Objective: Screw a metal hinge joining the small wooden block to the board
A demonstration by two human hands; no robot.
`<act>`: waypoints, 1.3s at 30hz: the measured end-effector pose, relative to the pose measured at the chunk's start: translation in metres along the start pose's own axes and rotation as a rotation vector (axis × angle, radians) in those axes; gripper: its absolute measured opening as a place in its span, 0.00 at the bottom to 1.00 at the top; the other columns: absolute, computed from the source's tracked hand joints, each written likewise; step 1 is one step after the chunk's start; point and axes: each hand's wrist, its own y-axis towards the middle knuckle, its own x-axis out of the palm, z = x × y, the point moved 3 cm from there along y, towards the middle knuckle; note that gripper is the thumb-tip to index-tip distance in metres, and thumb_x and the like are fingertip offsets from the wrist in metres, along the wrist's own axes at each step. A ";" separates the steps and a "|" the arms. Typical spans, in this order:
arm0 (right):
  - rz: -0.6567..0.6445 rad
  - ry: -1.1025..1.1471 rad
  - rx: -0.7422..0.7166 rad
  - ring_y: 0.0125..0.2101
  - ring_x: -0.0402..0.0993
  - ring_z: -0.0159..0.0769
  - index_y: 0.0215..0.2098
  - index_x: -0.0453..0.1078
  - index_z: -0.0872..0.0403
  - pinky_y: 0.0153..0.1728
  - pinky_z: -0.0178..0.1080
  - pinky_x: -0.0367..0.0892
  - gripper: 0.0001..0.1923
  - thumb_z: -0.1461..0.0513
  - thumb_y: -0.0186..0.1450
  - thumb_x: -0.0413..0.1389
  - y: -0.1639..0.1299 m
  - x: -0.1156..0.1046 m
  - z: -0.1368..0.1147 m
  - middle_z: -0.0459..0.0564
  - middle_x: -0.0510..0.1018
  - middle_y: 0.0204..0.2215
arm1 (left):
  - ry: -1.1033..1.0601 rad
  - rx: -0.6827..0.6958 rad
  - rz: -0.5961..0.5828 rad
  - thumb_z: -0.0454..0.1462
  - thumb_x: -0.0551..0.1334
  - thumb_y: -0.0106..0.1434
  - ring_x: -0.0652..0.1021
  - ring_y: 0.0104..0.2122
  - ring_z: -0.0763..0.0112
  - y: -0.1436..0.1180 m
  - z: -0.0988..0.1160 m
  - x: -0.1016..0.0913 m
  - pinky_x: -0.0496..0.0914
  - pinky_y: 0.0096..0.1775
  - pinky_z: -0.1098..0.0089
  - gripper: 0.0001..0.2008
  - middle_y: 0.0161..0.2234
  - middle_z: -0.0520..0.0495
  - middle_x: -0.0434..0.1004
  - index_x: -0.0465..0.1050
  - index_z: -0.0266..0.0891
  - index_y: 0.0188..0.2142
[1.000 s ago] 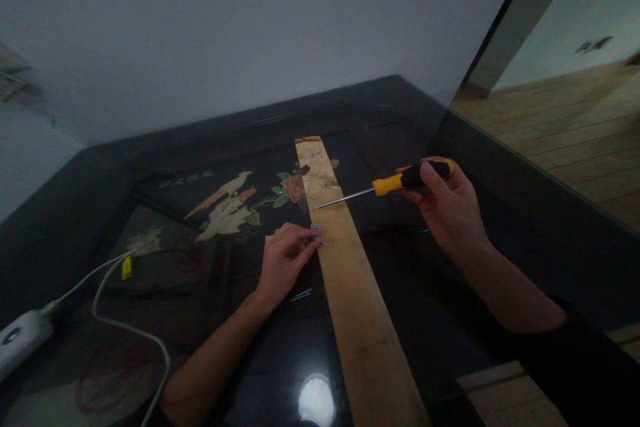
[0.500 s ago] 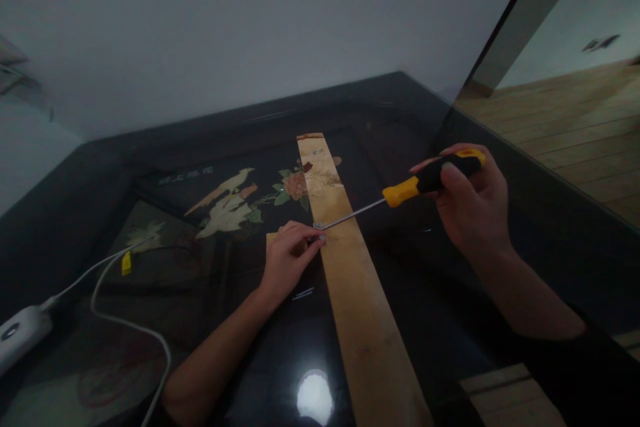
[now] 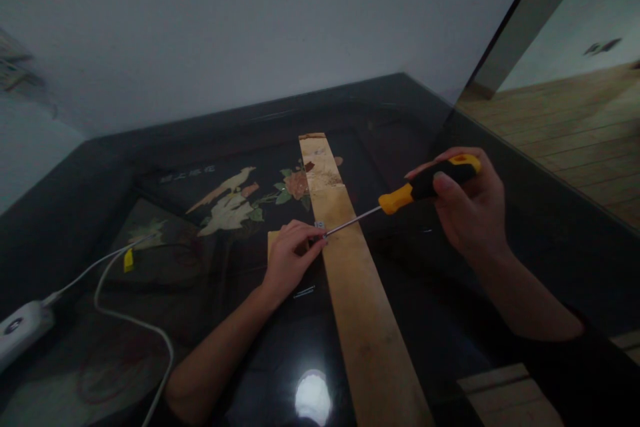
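The screwdriver [image 3: 401, 198], with a yellow-and-black handle and a slim silvery shaft, slants down over the pale wooden board [image 3: 373, 327], its tip at a small shiny metal piece [image 3: 320, 224] on the board's left edge. The right hand [image 3: 470, 213] curls round the handle, while the left hand [image 3: 289, 255] pinches the metal piece, partly hiding it. Beneath lies a dark, glossy table [image 3: 430, 280] with a flower-and-bird design.

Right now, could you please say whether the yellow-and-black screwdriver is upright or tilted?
Tilted: the screwdriver slants down from the right hand toward the left hand.
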 end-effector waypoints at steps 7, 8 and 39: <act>-0.020 -0.052 -0.031 0.37 0.80 0.40 0.39 0.69 0.42 0.45 0.48 0.75 0.13 0.53 0.59 0.65 -0.001 0.002 -0.003 0.44 0.80 0.33 | 0.006 0.022 -0.002 0.37 0.66 0.64 0.77 0.35 0.64 -0.001 -0.001 0.001 0.71 0.38 0.63 0.04 0.32 0.47 0.82 0.80 0.42 0.37; -0.037 -0.056 -0.061 0.37 0.80 0.40 0.39 0.69 0.43 0.45 0.48 0.75 0.13 0.54 0.59 0.65 -0.001 0.002 -0.005 0.43 0.80 0.33 | 0.006 0.016 -0.002 0.37 0.65 0.64 0.77 0.35 0.64 -0.001 -0.001 0.001 0.71 0.38 0.63 0.04 0.32 0.47 0.82 0.80 0.43 0.37; -0.914 -0.925 -0.428 0.37 0.70 0.35 0.52 0.66 0.54 0.37 0.37 0.62 0.19 0.56 0.65 0.57 0.027 0.108 -0.130 0.49 0.75 0.42 | -0.009 0.061 0.048 0.34 0.68 0.61 0.78 0.39 0.63 -0.006 0.002 -0.004 0.72 0.42 0.62 0.03 0.36 0.47 0.82 0.81 0.42 0.35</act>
